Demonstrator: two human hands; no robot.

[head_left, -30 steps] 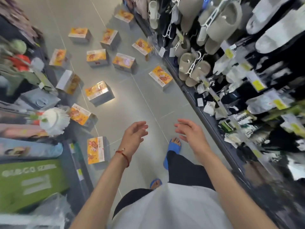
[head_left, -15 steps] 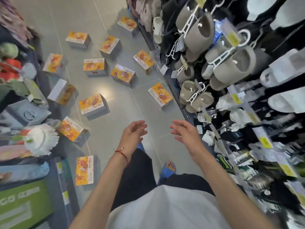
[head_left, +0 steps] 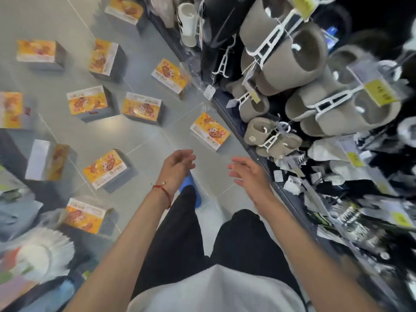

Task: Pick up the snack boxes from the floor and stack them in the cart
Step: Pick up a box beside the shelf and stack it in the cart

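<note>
Orange snack boxes (head_left: 110, 168) scattered on floor (head_left: 144, 136): approach step.
Your left hand (head_left: 177, 170) and right hand (head_left: 249, 176) are spread, empty; reach the near box (head_left: 210, 131).

Nothing I can read cleanly. The snack box nearest me on the right (head_left: 209, 131) has Chinese characters in a white strip along its near edge and a small red badge, too blurred to make out. The box ahead of my left hand (head_left: 107, 168) has the same strip of characters and red badge, also unreadable. The box by the shelf base (head_left: 170, 75) shows a red badge only. A yellow price tag (head_left: 378, 93) on the grey slippers (head_left: 304, 55) carries dark digits, smeared. The round logo on the lowest slipper (head_left: 252, 138) is illegible.
</note>
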